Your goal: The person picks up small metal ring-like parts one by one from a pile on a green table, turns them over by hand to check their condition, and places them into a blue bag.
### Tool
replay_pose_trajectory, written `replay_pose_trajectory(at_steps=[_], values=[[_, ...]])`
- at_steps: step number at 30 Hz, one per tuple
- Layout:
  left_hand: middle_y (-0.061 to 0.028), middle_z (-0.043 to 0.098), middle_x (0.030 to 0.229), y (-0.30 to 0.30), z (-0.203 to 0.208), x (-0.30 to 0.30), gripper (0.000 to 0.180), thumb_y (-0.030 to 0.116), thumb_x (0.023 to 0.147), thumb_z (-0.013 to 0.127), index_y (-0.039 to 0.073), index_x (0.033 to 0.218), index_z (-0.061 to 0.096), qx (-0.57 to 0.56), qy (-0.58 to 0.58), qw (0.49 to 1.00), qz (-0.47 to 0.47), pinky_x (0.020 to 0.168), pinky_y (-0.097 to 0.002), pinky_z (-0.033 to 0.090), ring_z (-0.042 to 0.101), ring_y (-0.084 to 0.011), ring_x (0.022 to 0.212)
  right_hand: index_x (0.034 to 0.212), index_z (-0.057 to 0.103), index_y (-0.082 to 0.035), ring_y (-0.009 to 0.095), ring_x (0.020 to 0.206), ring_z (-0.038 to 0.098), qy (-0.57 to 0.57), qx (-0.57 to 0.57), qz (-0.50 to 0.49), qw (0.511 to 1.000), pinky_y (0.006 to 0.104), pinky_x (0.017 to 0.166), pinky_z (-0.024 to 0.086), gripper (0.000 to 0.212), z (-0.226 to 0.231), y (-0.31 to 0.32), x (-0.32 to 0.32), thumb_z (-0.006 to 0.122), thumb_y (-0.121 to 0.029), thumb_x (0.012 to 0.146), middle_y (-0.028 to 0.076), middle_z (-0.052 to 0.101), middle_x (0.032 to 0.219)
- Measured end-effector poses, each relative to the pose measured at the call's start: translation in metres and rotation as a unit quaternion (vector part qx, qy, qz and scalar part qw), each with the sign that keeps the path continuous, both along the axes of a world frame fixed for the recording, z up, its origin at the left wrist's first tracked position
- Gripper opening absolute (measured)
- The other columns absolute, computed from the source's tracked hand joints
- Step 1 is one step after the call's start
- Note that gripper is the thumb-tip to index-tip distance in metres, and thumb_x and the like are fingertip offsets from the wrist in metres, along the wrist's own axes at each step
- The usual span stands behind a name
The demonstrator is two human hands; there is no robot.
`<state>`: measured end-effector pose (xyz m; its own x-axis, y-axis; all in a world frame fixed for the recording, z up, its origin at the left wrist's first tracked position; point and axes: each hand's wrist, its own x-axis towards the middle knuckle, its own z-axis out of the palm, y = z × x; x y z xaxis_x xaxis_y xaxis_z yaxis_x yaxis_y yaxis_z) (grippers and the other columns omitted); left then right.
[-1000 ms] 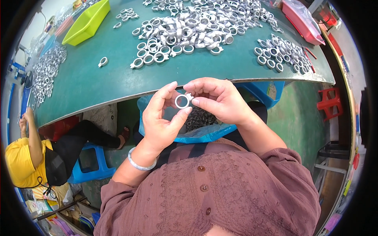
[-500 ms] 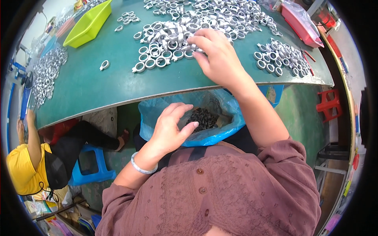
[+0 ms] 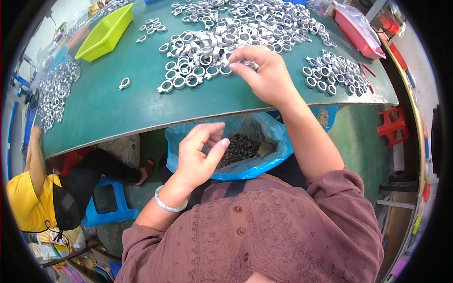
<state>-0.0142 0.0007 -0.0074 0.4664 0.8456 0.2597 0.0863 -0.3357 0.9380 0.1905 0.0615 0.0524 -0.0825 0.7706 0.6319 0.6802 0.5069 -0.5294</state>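
**Picking rings off the heap, one at a time**

Going left to right. A second person [image 3: 28, 203] in a yellow top sits low at the far left, beside a blue stool [image 3: 111, 205], well clear of the work. Up on the green table [image 3: 108, 113] there's a side pile of rings [image 3: 54, 92] at the left edge, a lime tray [image 3: 106, 30] behind it, and one stray ring [image 3: 124, 84] lying alone.

The left hand [image 3: 200, 153] hangs below the table edge, over the blue bag [image 3: 236, 146] of small dark parts [image 3: 240, 148]. Thumb and fingers are pinched narrow; I can't tell whether there's a part between them.

The right hand [image 3: 266, 75] is up on the table at the near edge of the big ring heap [image 3: 222, 35], fingertips curled down on the rings, looks like it's closing on one. My take: pick from the loose edge rather than digging into the middle, so you lift one ring and don't drag neighbours toward the table edge.

Further right there's a smaller ring cluster [image 3: 330, 73], a red tray [image 3: 358, 33] and a red stool [image 3: 394, 127] on the floor. Nothing really blocks the reach; the bag sitting right under the edge could catch anything that rolls off.
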Motion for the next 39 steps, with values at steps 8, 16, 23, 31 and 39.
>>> replay_pose_trajectory(at_steps=[8, 16, 23, 31, 39], values=[[-0.0100, 0.049, 0.112, 0.018, 0.015, 0.018, 0.051, -0.001, 0.076, 0.066, 0.002, 0.123, 0.047, 0.088, -0.153, 0.983, 0.053, 0.073, -0.0239, 0.048, 0.054, -0.0134, 0.085, 0.090, 0.063, 0.002, 0.005, 0.075, 0.056, 0.398, -0.265, 0.188, 0.858, 0.0209, 0.068, 0.046, 0.011, -0.006, -0.058, -0.028, 0.061, -0.006, 0.083, 0.002, 0.063, 0.081], [-0.0059, 0.054, 0.105, 0.017, 0.010, 0.015, 0.036, -0.006, 0.079, 0.062, 0.000, 0.113, 0.054, 0.152, -0.106, 0.982, 0.046, 0.078, -0.0235, 0.045, 0.054, -0.0118, 0.088, 0.089, 0.064, 0.002, 0.005, 0.076, 0.055, 0.386, -0.276, 0.194, 0.859, 0.0215, 0.069, 0.046, 0.012, -0.016, -0.073, -0.030, 0.060, -0.008, 0.084, 0.002, 0.064, 0.082], [-0.0092, 0.058, 0.099, 0.015, 0.007, 0.016, 0.035, -0.002, 0.074, 0.067, 0.002, 0.107, 0.058, 0.136, -0.113, 0.982, 0.065, 0.069, -0.0244, 0.045, 0.055, -0.0143, 0.079, 0.091, 0.063, 0.002, 0.005, 0.075, 0.054, 0.371, -0.284, 0.187, 0.864, 0.0212, 0.069, 0.046, 0.014, -0.021, -0.073, -0.026, 0.060, -0.009, 0.084, 0.002, 0.063, 0.081], [-0.0090, 0.058, 0.095, 0.011, 0.009, 0.017, 0.033, -0.002, 0.074, 0.065, 0.000, 0.106, 0.057, 0.125, -0.109, 0.984, 0.070, 0.069, -0.0244, 0.045, 0.054, -0.0141, 0.077, 0.096, 0.061, 0.002, 0.005, 0.077, 0.054, 0.366, -0.304, 0.180, 0.861, 0.0212, 0.070, 0.046, 0.016, -0.020, -0.072, -0.022, 0.060, -0.008, 0.084, 0.002, 0.062, 0.085], [-0.0094, 0.057, 0.093, 0.012, 0.012, 0.016, 0.036, -0.002, 0.069, 0.066, 0.001, 0.105, 0.059, 0.169, -0.070, 0.980, 0.078, 0.067, -0.0248, 0.045, 0.053, -0.0150, 0.075, 0.099, 0.061, 0.002, 0.006, 0.079, 0.056, 0.384, -0.293, 0.203, 0.852, 0.0214, 0.072, 0.047, 0.018, -0.016, -0.073, -0.021, 0.061, -0.009, 0.084, 0.002, 0.062, 0.086]])
